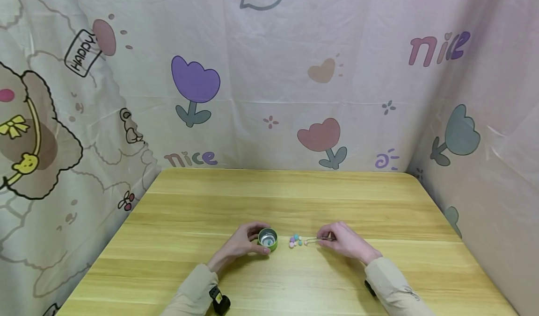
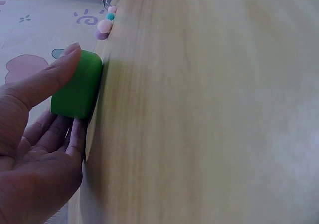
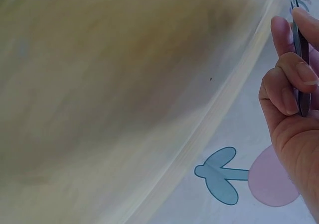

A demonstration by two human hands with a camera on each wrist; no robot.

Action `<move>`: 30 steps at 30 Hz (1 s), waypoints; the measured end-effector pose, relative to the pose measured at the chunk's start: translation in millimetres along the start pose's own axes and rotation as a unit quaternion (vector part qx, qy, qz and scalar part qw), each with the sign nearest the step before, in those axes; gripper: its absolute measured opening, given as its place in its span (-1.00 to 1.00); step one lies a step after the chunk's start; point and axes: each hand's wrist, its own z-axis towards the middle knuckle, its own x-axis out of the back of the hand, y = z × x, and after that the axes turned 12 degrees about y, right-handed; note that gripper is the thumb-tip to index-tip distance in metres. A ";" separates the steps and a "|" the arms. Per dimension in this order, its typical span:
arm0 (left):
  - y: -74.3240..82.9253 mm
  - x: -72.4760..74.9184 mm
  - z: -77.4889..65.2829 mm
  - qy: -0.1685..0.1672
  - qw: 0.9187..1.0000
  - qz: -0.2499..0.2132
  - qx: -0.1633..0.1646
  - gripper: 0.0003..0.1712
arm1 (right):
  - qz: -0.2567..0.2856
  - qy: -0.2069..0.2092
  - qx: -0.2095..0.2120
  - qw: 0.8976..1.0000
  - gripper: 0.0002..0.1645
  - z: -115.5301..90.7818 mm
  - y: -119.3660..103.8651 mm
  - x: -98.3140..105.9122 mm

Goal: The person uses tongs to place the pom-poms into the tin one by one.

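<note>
My left hand (image 1: 241, 242) holds a small green tin (image 1: 274, 247) by its sides, thumb in front and fingers behind. The tin stands upright on the table with its top uncovered and its silvery inside showing; a pale spot at the bottom is too small to make out. In the left wrist view its green wall (image 2: 82, 92) sits between thumb and fingers. Tweezers (image 3: 302, 50) are pinched in my right hand (image 1: 346, 242), tips pointing left. A tiny pale pink ball (image 1: 306, 243) is at those tips; whether they grip it I cannot tell.
Between tin and tweezers lies a cluster of several small balls (image 1: 292, 239) in purple, blue, pink and white. The wood-grain table (image 1: 269, 197) ends at a patterned curtain (image 1: 269, 138) behind, with more curtain along both sides.
</note>
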 end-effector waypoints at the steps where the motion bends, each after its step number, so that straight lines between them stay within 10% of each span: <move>1: 0.1 0.0 0.0 0.000 1.000 0.000 -0.001 -0.25 | -0.001 -0.001 -0.001 1.000 -0.94 0.0 -0.1 -0.1; 30: -1.3 -0.2 0.5 -0.004 1.000 0.001 -0.007 -0.26 | 0.010 0.031 0.022 0.999 -0.91 6.8 -10.0 1.6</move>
